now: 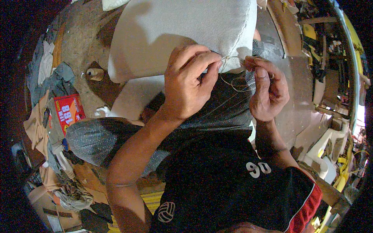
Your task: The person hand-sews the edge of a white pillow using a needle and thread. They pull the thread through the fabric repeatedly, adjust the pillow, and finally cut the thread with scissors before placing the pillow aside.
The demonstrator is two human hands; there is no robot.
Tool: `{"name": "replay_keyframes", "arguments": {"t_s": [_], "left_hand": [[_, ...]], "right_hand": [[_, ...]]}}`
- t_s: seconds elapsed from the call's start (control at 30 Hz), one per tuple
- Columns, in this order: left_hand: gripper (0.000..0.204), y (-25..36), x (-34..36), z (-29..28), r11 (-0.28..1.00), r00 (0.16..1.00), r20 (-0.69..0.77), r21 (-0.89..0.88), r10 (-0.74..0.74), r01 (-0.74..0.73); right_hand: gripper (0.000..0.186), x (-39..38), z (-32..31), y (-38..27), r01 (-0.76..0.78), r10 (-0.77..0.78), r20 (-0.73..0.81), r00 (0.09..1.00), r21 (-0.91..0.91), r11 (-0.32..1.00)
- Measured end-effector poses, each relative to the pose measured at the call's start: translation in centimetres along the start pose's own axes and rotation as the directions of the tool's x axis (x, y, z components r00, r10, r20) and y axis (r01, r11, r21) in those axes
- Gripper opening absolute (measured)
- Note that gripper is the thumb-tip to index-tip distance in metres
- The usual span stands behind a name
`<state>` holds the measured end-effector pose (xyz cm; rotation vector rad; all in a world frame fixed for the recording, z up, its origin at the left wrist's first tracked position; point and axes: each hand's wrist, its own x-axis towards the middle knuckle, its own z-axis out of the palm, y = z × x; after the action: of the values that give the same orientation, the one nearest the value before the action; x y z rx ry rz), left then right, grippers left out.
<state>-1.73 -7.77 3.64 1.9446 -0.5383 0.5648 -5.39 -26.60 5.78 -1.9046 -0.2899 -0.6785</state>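
My left hand (188, 83) pinches a pale thread (234, 88) between thumb and fingertips. Opposite it, my right hand (269, 89) is closed with thumb against forefinger, on the same thread. Slack loops of it hang between the two hands, over my dark trousers. Whether a needle is in the fingers is too small to tell. Just beyond the hands lies a light grey fabric cushion (182, 23), with a stitched seam running along its right side. Whether the thread is joined to that seam I cannot make out.
On the floor at left stands a spool of thread (95, 74). Crumpled cloth scraps (64, 77) and a red packet (69, 110) lie along the left side. Wooden framing (320, 19) and assorted clutter line the right.
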Motion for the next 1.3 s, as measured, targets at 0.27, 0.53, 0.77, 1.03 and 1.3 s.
{"name": "replay_keyframes", "arguments": {"t_s": [0.27, 0.53, 0.77, 1.03, 1.3], "left_hand": [[0.019, -0.8, 0.0, 0.1, 0.967, 0.970, 0.004, 0.077, 0.244, -0.244], [0.030, -0.9, -1.3, -0.1, 0.931, 0.945, 0.028, 0.165, 0.325, -0.325], [0.031, -1.2, -2.0, 0.5, 0.930, 0.949, 0.053, 0.189, 0.311, -0.315], [0.046, -0.9, -3.1, 0.8, 0.914, 0.957, 0.084, 0.281, 0.279, -0.292], [0.057, -0.2, -3.8, 0.2, 0.834, 0.932, 0.264, 0.429, 0.250, -0.345]], "right_hand": [[0.017, 0.0, -0.4, 0.0, -0.005, 0.007, 0.065, 0.998, -0.027, 1.000], [0.016, -0.1, -0.4, 0.2, -0.016, 0.019, 0.052, 0.998, -0.054, 0.998], [0.018, 0.2, -0.8, 0.0, 0.019, -0.006, 0.102, 0.995, -0.130, 0.991], [0.018, -0.1, -0.7, 0.0, 0.016, -0.010, 0.076, 0.997, -0.085, 0.996], [0.017, -0.2, -0.8, 0.1, 0.048, -0.042, 0.047, 0.998, -0.127, 0.991]]}}
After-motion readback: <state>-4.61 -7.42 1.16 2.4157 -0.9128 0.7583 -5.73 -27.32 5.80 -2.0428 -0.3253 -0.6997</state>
